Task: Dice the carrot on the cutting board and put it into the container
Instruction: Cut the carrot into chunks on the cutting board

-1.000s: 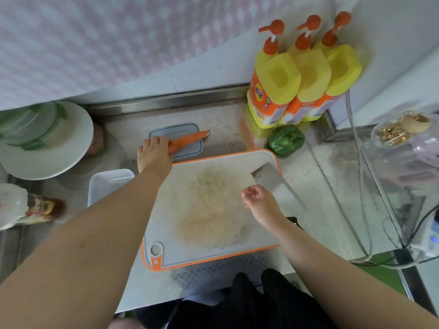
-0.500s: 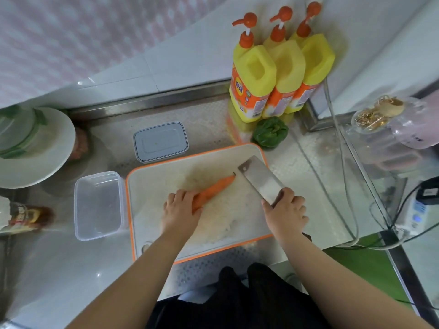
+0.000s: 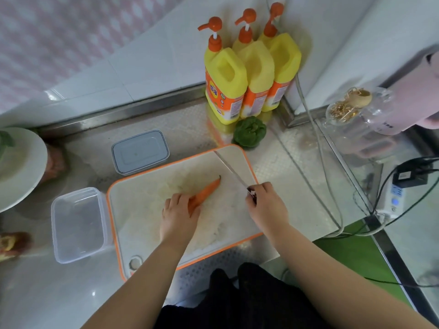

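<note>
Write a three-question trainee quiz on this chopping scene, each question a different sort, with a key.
1. True or false: the carrot has already been cut into pieces.
2. Multiple choice: the open container sits (A) on the board, (B) on the counter just left of the board, (C) behind the yellow bottles.
3. Fill in: the right hand grips the ___.

Key:
1. False. It lies whole on the board, with the left hand holding its thick end.
2. B.
3. Knife, its blade seen edge-on, right of the carrot's tip.
</note>
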Available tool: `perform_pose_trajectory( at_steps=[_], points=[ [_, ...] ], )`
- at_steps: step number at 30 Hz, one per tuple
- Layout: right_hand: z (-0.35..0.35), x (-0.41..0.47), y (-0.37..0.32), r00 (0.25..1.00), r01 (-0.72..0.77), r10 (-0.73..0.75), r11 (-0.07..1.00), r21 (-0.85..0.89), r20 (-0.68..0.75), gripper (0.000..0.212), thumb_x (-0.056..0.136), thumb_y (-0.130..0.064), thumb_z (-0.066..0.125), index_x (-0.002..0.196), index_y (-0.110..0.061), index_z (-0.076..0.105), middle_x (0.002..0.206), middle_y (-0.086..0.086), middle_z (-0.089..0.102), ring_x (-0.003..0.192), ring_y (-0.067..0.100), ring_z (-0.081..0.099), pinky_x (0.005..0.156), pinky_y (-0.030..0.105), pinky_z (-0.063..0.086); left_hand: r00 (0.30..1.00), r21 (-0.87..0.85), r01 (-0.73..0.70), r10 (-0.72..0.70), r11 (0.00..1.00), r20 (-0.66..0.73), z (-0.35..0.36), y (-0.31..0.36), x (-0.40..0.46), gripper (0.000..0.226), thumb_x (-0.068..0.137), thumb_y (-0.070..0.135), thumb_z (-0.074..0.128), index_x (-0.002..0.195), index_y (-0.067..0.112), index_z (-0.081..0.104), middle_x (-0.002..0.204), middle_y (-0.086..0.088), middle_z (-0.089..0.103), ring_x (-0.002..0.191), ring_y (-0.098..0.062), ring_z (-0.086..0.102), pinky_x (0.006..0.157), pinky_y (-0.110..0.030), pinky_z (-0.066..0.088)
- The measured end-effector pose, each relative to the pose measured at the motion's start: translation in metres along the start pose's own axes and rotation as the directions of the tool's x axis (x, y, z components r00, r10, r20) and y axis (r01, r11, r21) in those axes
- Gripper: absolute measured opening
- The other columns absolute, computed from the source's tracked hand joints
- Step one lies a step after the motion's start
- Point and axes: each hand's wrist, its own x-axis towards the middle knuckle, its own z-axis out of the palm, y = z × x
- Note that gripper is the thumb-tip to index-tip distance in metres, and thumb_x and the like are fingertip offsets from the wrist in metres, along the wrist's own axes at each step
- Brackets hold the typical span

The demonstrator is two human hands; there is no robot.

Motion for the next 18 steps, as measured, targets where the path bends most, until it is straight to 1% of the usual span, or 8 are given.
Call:
perform_pose_trajectory(
  at_steps=[2, 4, 6, 8, 11, 14, 16, 18],
  points=[
    [0.003, 0.002, -0.011, 0.993, 0.117, -0.118, 0.992, -0.043, -0.019, 0.028, 0.088, -0.029, 0.046, 0.085, -0.012, 0.068, 0.086, 0.012, 0.057, 0.053, 0.035, 0.057, 0.041, 0.032, 0.040, 1.000, 0.008, 0.006, -0.006, 1.000, -0.014, 0.002, 0.001, -0.001, 0.030, 0.091, 0.028, 0.063, 0.118, 0.018, 0.062, 0.117, 0.000, 0.055, 0.110, -0.025, 0.045, 0.096, -0.036, 0.039],
    [0.009, 0.004, -0.018, 0.988, 0.155, -0.156, 0.986, -0.056, 0.004, 0.036, 0.090, -0.034, 0.039, 0.085, -0.011, 0.066, 0.086, 0.012, 0.056, 0.048, 0.036, 0.054, 0.041, 0.031, 0.035, 1.000, 0.027, 0.009, -0.008, 1.000, -0.027, 0.003, 0.002, -0.001, 0.028, 0.090, 0.028, 0.063, 0.117, 0.018, 0.062, 0.116, -0.001, 0.056, 0.109, -0.026, 0.046, 0.095, -0.037, 0.039],
    [0.012, 0.003, -0.021, 0.983, 0.180, -0.181, 0.983, -0.046, -0.025, 0.043, 0.091, -0.037, 0.031, 0.086, -0.010, 0.065, 0.084, 0.012, 0.056, 0.043, 0.036, 0.052, 0.037, 0.033, 0.039, 0.999, 0.054, -0.003, 0.005, 0.999, -0.038, 0.005, 0.003, -0.002, 0.027, 0.090, 0.028, 0.064, 0.115, 0.017, 0.063, 0.113, -0.002, 0.056, 0.107, -0.027, 0.048, 0.093, -0.038, 0.039],
    [0.015, 0.002, -0.021, 0.981, 0.189, -0.191, 0.980, -0.065, -0.032, 0.043, 0.091, -0.035, 0.030, 0.082, -0.011, 0.064, 0.079, 0.011, 0.055, 0.037, 0.035, 0.049, 0.031, 0.035, 0.041, 0.999, 0.079, -0.006, 0.009, 0.997, -0.040, 0.005, 0.003, -0.002, 0.027, 0.090, 0.028, 0.063, 0.115, 0.016, 0.063, 0.112, -0.002, 0.055, 0.105, -0.027, 0.048, 0.092, -0.038, 0.038],
    [0.017, 0.000, -0.022, 0.982, 0.185, -0.188, 0.979, -0.083, -0.022, 0.041, 0.092, -0.034, 0.031, 0.081, -0.011, 0.063, 0.079, 0.009, 0.054, 0.037, 0.035, 0.049, 0.030, 0.038, 0.041, 1.000, 0.102, 0.002, 0.001, 0.995, -0.030, 0.005, 0.004, -0.001, 0.027, 0.091, 0.029, 0.061, 0.115, 0.016, 0.061, 0.112, -0.002, 0.054, 0.105, -0.026, 0.047, 0.093, -0.037, 0.038],
    [0.012, 0.001, -0.025, 0.980, 0.195, -0.198, 0.974, -0.118, -0.014, 0.034, 0.094, -0.031, 0.039, 0.078, -0.010, 0.061, 0.077, 0.009, 0.052, 0.036, 0.034, 0.047, 0.029, 0.037, 0.041, 0.999, 0.109, -0.003, 0.007, 0.994, -0.040, 0.006, 0.004, -0.001, 0.027, 0.091, 0.030, 0.061, 0.114, 0.015, 0.062, 0.111, -0.002, 0.054, 0.104, -0.026, 0.048, 0.091, -0.037, 0.038],
    [0.008, 0.000, -0.029, 0.980, 0.200, -0.201, 0.969, -0.144, 0.007, 0.022, 0.091, -0.025, 0.056, 0.076, -0.010, 0.060, 0.075, 0.009, 0.051, 0.035, 0.033, 0.047, 0.028, 0.034, 0.039, 0.999, 0.111, -0.005, 0.010, 0.994, -0.049, 0.006, 0.004, -0.002, 0.026, 0.091, 0.030, 0.062, 0.113, 0.015, 0.062, 0.110, -0.002, 0.054, 0.103, -0.026, 0.048, 0.090, -0.037, 0.038],
    [0.005, -0.002, -0.033, 0.976, 0.216, -0.210, 0.962, -0.169, 0.049, 0.018, 0.083, -0.020, 0.070, 0.072, -0.010, 0.060, 0.071, 0.009, 0.051, 0.031, 0.030, 0.044, 0.026, 0.028, 0.034, 0.998, 0.121, -0.006, 0.013, 0.993, -0.053, 0.007, 0.004, -0.002, 0.026, 0.091, 0.030, 0.062, 0.112, 0.015, 0.062, 0.109, -0.002, 0.054, 0.102, -0.026, 0.048, 0.089, -0.037, 0.038]
  ],
)
